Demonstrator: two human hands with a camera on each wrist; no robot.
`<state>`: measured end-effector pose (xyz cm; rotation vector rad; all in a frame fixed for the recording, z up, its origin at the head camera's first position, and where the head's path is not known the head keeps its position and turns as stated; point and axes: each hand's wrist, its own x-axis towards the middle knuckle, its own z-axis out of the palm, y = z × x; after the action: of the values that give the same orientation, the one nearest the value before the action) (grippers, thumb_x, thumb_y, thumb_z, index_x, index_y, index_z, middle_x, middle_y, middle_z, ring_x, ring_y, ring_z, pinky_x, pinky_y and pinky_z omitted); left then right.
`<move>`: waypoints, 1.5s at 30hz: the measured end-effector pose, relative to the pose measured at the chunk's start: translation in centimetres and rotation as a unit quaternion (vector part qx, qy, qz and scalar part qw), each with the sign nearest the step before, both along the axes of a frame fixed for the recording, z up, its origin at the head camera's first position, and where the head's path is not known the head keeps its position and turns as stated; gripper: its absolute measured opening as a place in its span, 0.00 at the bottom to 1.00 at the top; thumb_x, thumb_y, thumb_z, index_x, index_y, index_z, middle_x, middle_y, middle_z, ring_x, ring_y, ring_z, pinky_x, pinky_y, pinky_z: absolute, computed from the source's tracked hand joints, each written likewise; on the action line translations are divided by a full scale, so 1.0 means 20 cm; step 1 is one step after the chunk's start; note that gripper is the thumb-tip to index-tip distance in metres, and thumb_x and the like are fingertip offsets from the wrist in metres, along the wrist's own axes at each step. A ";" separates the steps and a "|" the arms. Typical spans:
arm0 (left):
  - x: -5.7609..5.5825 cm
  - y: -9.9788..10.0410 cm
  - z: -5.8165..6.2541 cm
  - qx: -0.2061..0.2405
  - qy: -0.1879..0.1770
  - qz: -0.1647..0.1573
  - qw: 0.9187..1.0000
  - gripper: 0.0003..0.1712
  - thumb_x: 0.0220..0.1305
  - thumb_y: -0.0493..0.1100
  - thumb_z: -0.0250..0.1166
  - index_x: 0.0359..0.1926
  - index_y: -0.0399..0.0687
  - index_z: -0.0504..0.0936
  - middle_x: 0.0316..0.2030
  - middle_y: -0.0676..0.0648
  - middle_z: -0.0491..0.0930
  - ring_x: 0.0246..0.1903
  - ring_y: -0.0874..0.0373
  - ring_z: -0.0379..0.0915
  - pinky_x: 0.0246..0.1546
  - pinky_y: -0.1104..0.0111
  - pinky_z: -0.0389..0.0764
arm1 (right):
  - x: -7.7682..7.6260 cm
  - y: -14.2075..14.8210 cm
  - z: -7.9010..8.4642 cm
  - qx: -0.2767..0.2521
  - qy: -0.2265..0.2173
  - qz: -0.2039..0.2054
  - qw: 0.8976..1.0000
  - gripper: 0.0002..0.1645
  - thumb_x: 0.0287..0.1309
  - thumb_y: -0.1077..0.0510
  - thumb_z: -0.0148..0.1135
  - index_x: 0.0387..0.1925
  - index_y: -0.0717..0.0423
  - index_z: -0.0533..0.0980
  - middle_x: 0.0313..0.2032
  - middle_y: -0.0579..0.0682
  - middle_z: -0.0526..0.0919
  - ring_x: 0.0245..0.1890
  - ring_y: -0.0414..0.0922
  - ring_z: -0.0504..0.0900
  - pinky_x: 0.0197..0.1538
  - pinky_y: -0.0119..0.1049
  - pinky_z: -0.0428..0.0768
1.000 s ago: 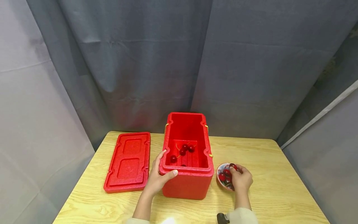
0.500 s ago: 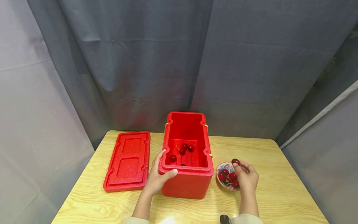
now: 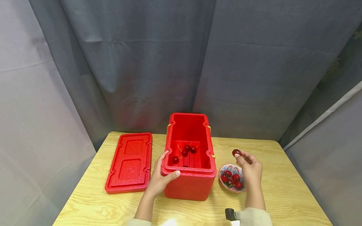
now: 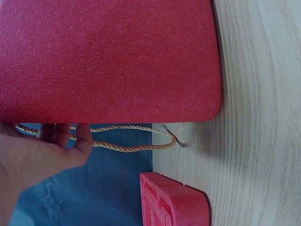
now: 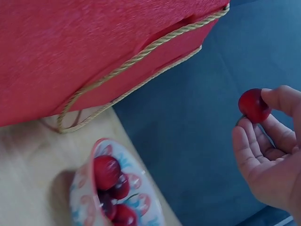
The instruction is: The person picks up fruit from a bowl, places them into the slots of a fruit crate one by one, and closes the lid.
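A dark red cherry (image 3: pixel 236 153) is pinched between the thumb and fingers of my right hand (image 3: pixel 251 166), raised above and behind a patterned bowl (image 3: pixel 221 182). Several more cherries (image 5: pixel 107 172) lie in that bowl, plain in the right wrist view. My left hand (image 3: pixel 159 179) grips the near left corner of a tall red foam box (image 3: pixel 189 186), its thumb over the front rim. Inside the box, several cherries (image 3: pixel 187 148) with stems rest on the floor. In the left wrist view, the fingers curl at the box's side by a gold rope handle (image 4: pixel 127 148).
A red foam lid (image 3: pixel 130 169) lies flat on the wooden table (image 3: pixel 271 188), left of the box. Another gold rope (image 5: pixel 141 54) hangs on the box's right side. Grey curtains (image 3: pixel 141 62) enclose the table at the back and sides.
My right hand has lifted a cherry out of the bowl and carried it up and away from me. The left hand has stayed on the box.
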<state>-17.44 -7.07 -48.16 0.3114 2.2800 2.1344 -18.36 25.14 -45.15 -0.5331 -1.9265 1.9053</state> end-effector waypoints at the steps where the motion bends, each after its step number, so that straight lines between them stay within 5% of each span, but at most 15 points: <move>1: 0.00 0.00 0.00 0.000 -0.001 0.001 1.000 0.47 0.48 0.50 0.72 0.66 0.74 0.57 0.63 0.47 0.54 0.59 0.47 0.58 0.48 0.59 0.73 | -0.01 0.00 0.01 0.001 0.007 0.000 1.000 0.23 0.52 0.57 0.68 0.48 0.66 0.75 0.34 0.46 0.80 0.33 0.38 0.80 0.38 0.27 0.78; 10: 0.00 0.00 0.01 -0.007 -0.006 0.002 1.000 0.48 0.47 0.51 0.72 0.66 0.75 0.56 0.64 0.48 0.54 0.60 0.48 0.56 0.49 0.58 0.73 | -0.05 -0.02 0.13 0.035 0.004 0.005 0.999 0.24 0.53 0.53 0.68 0.48 0.64 0.76 0.34 0.43 0.80 0.31 0.36 0.80 0.37 0.24 0.76; 14: -0.01 0.00 0.02 -0.009 -0.004 0.004 1.000 0.48 0.47 0.52 0.72 0.66 0.76 0.56 0.64 0.49 0.54 0.60 0.49 0.56 0.49 0.59 0.73 | -0.06 -0.04 0.16 0.092 0.001 0.013 0.996 0.25 0.54 0.49 0.66 0.48 0.62 0.77 0.35 0.44 0.80 0.35 0.37 0.77 0.37 0.25 0.72; 21: 0.07 0.00 0.18 -0.013 -0.010 -0.009 1.000 0.49 0.50 0.45 0.70 0.70 0.57 0.54 0.64 0.42 0.52 0.60 0.44 0.56 0.49 0.59 0.72 | -0.09 -0.06 0.23 0.165 0.015 0.045 0.985 0.23 0.55 0.49 0.65 0.48 0.59 0.78 0.40 0.52 0.81 0.37 0.39 0.76 0.37 0.27 0.72; 30: 0.08 0.01 0.19 -0.014 -0.005 -0.004 1.000 0.48 0.51 0.45 0.70 0.70 0.56 0.54 0.65 0.42 0.52 0.60 0.45 0.55 0.52 0.56 0.70 | -0.13 -0.07 0.36 0.223 0.069 0.092 0.968 0.22 0.55 0.50 0.66 0.45 0.62 0.79 0.38 0.56 0.81 0.34 0.40 0.77 0.34 0.25 0.75; 39: 0.08 0.01 0.17 -0.009 -0.009 -0.009 1.000 0.48 0.51 0.45 0.70 0.70 0.57 0.54 0.64 0.41 0.53 0.60 0.43 0.56 0.50 0.59 0.72 | -0.17 -0.11 0.44 0.198 0.110 0.115 0.967 0.20 0.54 0.53 0.67 0.44 0.62 0.78 0.35 0.51 0.80 0.34 0.43 0.76 0.34 0.26 0.75; 45: 0.07 0.01 0.18 -0.006 -0.012 -0.010 1.000 0.49 0.50 0.45 0.70 0.70 0.56 0.54 0.64 0.41 0.52 0.60 0.40 0.55 0.49 0.58 0.73 | -0.22 -0.15 0.53 0.213 0.115 0.169 0.955 0.20 0.55 0.51 0.65 0.44 0.62 0.79 0.36 0.53 0.81 0.34 0.44 0.77 0.33 0.29 0.76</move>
<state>-15.94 -6.95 -44.60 0.3056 2.2642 2.1031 -22.69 22.09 -34.52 0.1482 -2.2811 1.5639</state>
